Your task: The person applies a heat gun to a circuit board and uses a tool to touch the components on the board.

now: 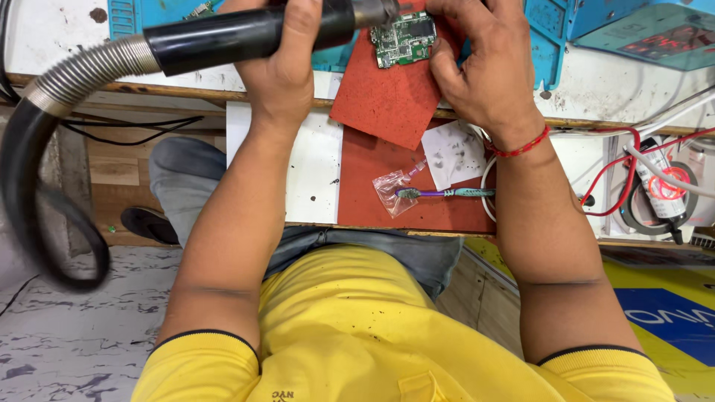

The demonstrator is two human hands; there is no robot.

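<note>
While our left hand wraps its fingers tight round the black handle of the hot-air tool, the tool's long axis runs from lower left to upper right, its ribbed metal hose trailing off left and its metal nozzle ending just above the green circuit board; the board lies just right of that hand, flat on a tilted red mat, with the nozzle the nearest thing to it; our right hand sits at the board's right edge, fingers curled and pressed together near its top corner, though we cannot tell whether they pinch the board or a small tool; nearer us, on a second red mat, lie a small clear bag, a purple-and-teal toothbrush and a smudged white paper; a blue work mat covers the white bench beyond; red wires and a tube crowd the right side.
</note>
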